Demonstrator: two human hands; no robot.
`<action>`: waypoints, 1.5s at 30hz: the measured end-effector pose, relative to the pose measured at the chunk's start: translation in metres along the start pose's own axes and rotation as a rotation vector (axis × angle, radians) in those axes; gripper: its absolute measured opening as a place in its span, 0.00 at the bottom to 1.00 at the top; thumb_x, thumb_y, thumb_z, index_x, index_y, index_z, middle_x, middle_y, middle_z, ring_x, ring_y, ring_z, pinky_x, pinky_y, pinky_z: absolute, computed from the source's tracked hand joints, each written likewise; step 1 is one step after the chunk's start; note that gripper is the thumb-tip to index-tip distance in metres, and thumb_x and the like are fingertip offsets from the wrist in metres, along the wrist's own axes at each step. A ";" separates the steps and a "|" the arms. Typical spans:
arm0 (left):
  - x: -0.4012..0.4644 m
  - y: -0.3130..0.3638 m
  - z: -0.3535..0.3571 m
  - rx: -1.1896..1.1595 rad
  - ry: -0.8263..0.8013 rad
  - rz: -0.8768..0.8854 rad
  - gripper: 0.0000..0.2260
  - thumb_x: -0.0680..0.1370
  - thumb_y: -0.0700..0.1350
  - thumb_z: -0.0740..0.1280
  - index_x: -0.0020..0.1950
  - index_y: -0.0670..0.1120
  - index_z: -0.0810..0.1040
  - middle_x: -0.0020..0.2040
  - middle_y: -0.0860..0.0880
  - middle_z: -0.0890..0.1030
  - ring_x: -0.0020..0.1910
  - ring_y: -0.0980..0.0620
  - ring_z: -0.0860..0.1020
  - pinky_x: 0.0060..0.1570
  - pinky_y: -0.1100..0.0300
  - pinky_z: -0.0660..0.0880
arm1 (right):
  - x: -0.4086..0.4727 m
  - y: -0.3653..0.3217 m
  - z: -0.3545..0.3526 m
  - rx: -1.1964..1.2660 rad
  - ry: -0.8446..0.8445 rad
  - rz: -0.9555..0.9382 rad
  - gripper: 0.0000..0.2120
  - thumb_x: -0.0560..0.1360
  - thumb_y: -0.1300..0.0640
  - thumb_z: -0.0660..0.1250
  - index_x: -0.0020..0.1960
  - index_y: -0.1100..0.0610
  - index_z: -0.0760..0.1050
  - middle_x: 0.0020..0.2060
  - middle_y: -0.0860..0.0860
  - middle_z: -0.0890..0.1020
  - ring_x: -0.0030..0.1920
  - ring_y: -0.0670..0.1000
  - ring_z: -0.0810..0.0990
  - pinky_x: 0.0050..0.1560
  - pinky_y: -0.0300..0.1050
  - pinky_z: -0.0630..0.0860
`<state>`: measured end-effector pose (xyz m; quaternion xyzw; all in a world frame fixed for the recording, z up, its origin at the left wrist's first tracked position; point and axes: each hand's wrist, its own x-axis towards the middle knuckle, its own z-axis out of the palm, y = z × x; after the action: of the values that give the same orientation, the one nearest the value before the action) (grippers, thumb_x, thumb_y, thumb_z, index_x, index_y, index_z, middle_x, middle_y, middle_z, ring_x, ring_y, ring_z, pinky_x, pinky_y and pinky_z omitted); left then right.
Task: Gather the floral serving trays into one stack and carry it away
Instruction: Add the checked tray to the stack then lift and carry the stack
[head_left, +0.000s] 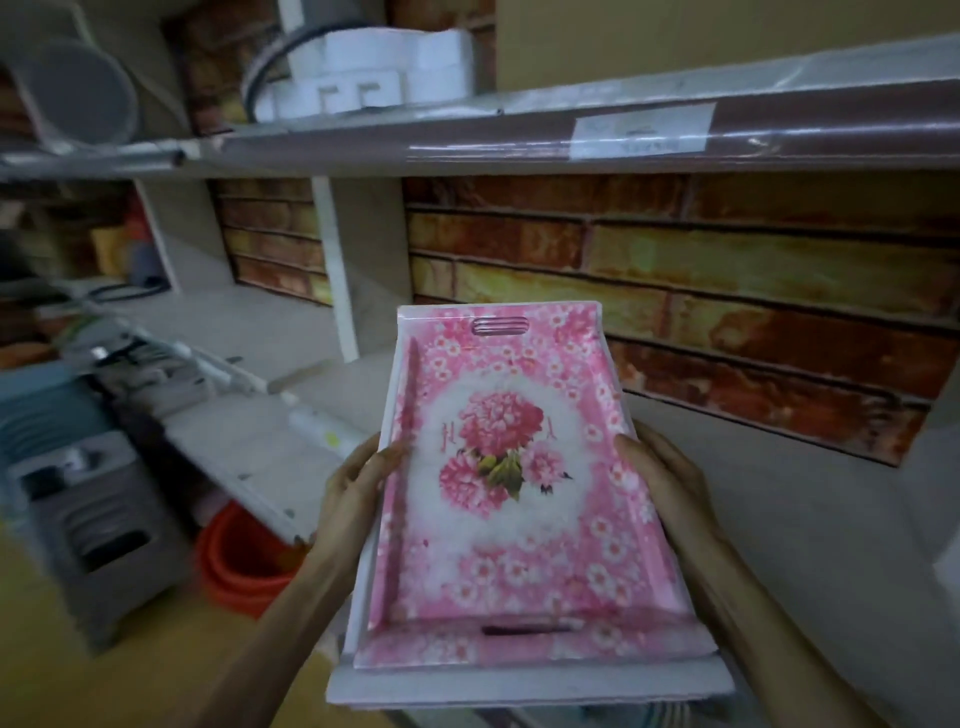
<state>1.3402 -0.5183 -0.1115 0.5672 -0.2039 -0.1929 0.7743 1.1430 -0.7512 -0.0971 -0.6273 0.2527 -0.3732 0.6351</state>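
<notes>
A stack of pink floral serving trays (519, 519) is held in front of me, above the grey shelf surface. The top tray shows a big pink flower print and a slotted handle at each short end; white edges of lower trays show under it at the left and near sides. My left hand (358, 488) grips the stack's left long edge, thumb over the rim. On the right long edge sits my right hand (660, 467), gripping the same way. How many trays lie in the stack I cannot tell.
An upper shelf (571, 135) with a brown edge runs overhead, carrying white foam blocks (374, 67) and a grey round thing. A brick-patterned wall (727, 291) is behind. At the left are a white upright post (332, 270), a grey appliance (88, 519) and orange basins (244, 561) on the floor.
</notes>
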 end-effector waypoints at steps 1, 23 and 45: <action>-0.006 0.006 -0.015 0.001 0.033 0.014 0.14 0.74 0.48 0.71 0.58 0.46 0.81 0.53 0.40 0.84 0.52 0.37 0.83 0.56 0.42 0.77 | 0.001 0.001 0.016 0.007 -0.039 -0.005 0.12 0.75 0.53 0.71 0.58 0.48 0.82 0.47 0.47 0.87 0.48 0.50 0.86 0.53 0.51 0.81; -0.009 0.127 -0.416 0.157 0.496 0.258 0.26 0.66 0.58 0.75 0.57 0.44 0.81 0.50 0.43 0.85 0.47 0.42 0.83 0.47 0.49 0.80 | -0.018 0.039 0.473 0.138 -0.552 -0.033 0.13 0.76 0.52 0.69 0.60 0.44 0.79 0.47 0.40 0.86 0.47 0.41 0.85 0.46 0.41 0.80; 0.249 0.145 -0.638 0.214 0.633 0.240 0.32 0.64 0.67 0.73 0.63 0.51 0.79 0.61 0.45 0.81 0.61 0.40 0.78 0.63 0.38 0.72 | 0.160 0.095 0.778 0.130 -0.646 -0.051 0.12 0.76 0.53 0.69 0.58 0.43 0.79 0.44 0.38 0.86 0.45 0.39 0.85 0.42 0.33 0.80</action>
<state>1.9008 -0.0989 -0.1228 0.6486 -0.0382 0.1070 0.7526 1.8670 -0.4103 -0.1008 -0.6776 -0.0021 -0.1861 0.7115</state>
